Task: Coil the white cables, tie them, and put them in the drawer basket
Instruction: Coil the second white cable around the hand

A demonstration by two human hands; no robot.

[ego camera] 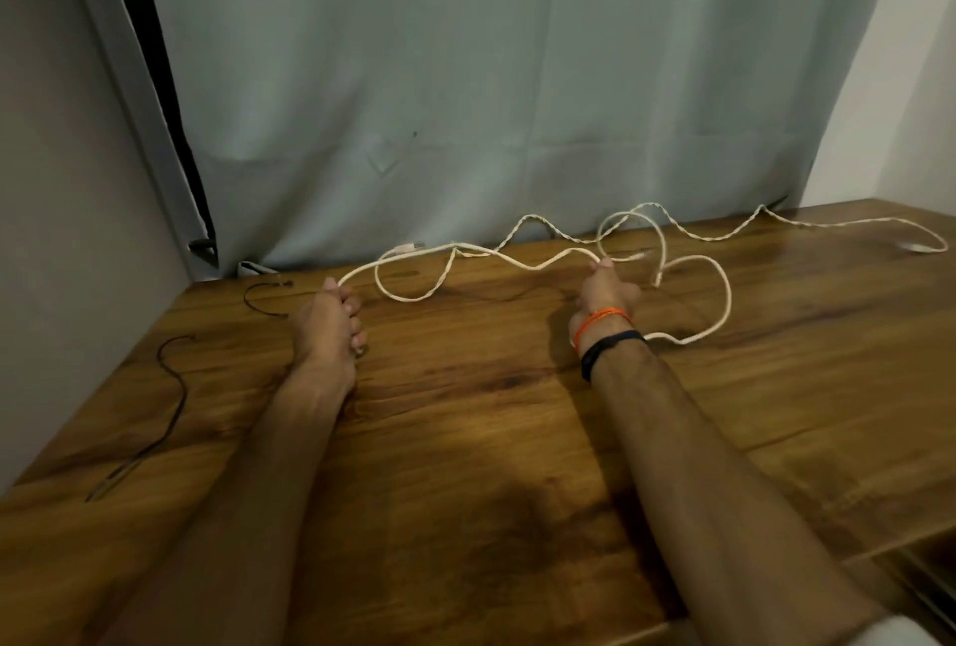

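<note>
From the head camera, the white cables sprawl in loose loops along the far side of the wooden table, in front of a grey curtain. The left hand pinches one strand at its fingertips, and the right hand pinches another where loops cross; thin black ties lie well left

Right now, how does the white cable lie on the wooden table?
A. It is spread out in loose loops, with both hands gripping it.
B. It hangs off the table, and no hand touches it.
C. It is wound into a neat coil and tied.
A: the white cable sprawls in loose loops across the table, while the left hand and the right hand each grip a part of it.
</note>
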